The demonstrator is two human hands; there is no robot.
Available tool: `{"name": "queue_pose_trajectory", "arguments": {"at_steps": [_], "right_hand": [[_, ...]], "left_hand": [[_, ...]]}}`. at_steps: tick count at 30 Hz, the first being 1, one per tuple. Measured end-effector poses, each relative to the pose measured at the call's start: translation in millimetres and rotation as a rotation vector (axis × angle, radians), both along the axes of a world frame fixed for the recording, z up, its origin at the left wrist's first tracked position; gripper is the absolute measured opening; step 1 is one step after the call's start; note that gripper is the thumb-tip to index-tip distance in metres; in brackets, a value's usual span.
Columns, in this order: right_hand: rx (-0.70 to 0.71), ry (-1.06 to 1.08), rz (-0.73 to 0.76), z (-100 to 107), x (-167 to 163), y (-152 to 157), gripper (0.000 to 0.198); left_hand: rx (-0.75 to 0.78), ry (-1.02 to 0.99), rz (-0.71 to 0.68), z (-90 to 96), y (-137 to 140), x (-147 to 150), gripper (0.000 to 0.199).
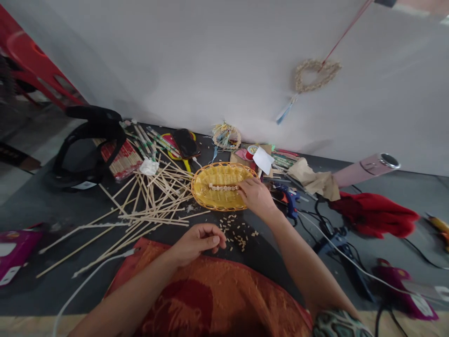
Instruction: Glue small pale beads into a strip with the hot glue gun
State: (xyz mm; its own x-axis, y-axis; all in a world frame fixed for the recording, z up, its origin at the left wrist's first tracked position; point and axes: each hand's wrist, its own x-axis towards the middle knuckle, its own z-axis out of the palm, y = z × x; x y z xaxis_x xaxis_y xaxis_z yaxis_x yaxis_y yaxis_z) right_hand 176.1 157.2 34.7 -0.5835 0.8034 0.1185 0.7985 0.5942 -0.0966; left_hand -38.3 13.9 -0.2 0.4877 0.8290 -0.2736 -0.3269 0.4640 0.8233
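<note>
My right hand (257, 196) reaches into a yellow woven oval basket (213, 199) and pinches the end of a short stick covered with pale grains (223, 187), which lies across the basket's inside. My left hand (197, 242) rests near my lap with fingers curled together, thumb against fingertips; whether it pinches anything I cannot make out. Loose pale grains (236, 234) are scattered on the dark floor between both hands. An orange cloth (210, 299) covers my lap.
Many thin bamboo sticks (150, 201) lie spread to the left. A black bag (89, 140), a phone (185, 142), a blue glue gun (289, 199) with cables, crumpled brown paper (314, 180), red cloth (373, 213) and a pink tube (365, 168) lie around. A woven heart (315, 75) hangs on the wall.
</note>
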Motion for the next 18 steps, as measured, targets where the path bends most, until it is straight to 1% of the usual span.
{"name": "queue_pose_trajectory", "arguments": {"at_steps": [2,5,9,13,18], "right_hand": [[-0.001,0.010,0.018,3.5,0.7,0.4,0.022],[0.021,0.090,0.028,10.2,-3.5,1.0,0.023],[0.034,0.165,0.085,16.9,-28.3,1.7,0.023],[0.016,0.112,0.123,16.8,-63.3,2.1,0.022],[0.018,-0.016,0.062,12.4,-90.0,0.7,0.019]], "left_hand": [[-0.003,-0.003,0.006,0.4,0.3,0.5,0.026],[-0.007,-0.023,0.008,1.1,1.3,1.6,0.027],[-0.013,-0.065,-0.003,1.6,2.9,2.2,0.029],[-0.013,-0.086,-0.011,0.7,3.7,2.0,0.031],[0.000,-0.108,-0.007,-0.6,3.9,2.4,0.033]]}}
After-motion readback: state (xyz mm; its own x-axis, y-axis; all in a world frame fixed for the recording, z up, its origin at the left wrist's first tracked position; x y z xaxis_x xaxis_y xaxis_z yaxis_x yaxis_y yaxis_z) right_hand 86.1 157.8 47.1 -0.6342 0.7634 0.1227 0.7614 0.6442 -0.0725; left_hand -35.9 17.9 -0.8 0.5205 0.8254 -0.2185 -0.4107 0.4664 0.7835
